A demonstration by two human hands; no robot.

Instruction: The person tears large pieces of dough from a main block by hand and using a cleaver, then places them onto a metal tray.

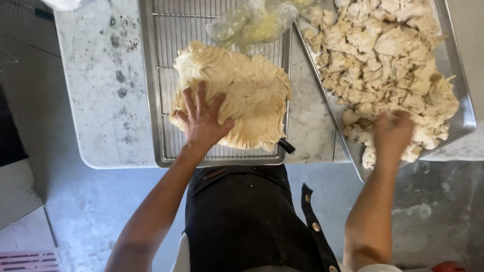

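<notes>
A large flat slab of pale, stringy dough (242,100) lies on a wire rack inside a metal tray (151,100). My left hand (204,121) presses flat on the slab's near left part, fingers spread. To the right, a second metal tray (466,111) holds a heap of torn pale dough pieces (388,55). My right hand (392,133), blurred, reaches into the near edge of that heap; whether its fingers hold a piece is unclear.
Both trays rest on a worn white marble counter (101,90). A crumpled clear plastic bag (252,22) lies at the rack's far end. A small black object (286,146) sits at the left tray's near right corner. My black apron (242,216) hangs over a grey floor.
</notes>
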